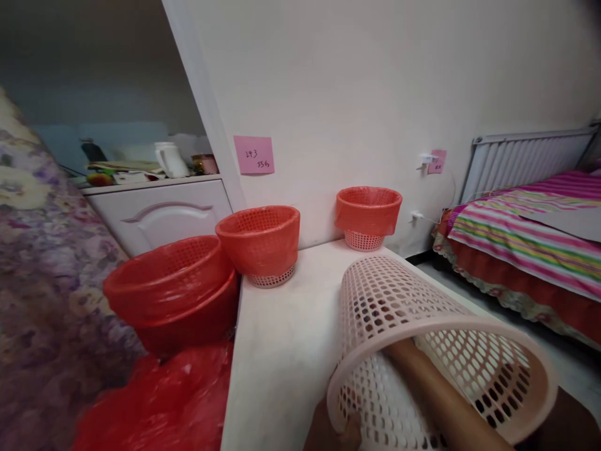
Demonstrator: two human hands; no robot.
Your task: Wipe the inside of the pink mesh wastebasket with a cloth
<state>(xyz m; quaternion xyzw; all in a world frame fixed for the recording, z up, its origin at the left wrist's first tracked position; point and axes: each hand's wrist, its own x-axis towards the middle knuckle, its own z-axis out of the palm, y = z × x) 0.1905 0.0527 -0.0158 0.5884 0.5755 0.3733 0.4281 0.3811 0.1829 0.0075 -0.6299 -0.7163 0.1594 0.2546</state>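
Observation:
A pale pink perforated plastic basket [408,297] lies tipped over the white table, its wide mouth turned toward me. My left hand [350,432] grips the rim at the lower left, thumb hooked over the edge. Through that mouth reaches my right forearm [439,391], with the hand deep inside near the basket's base. Only brown patches of my right hand [377,311] show through the holes, so its fingers are hidden.
The white table [270,351] carries two red-lined baskets, one at the left [258,241] and one at the back [369,213]. Stacked red-lined baskets [173,282] and red plastic bags [164,401] sit left. Right stands a bed [530,232]; pink note [253,155] on the wall.

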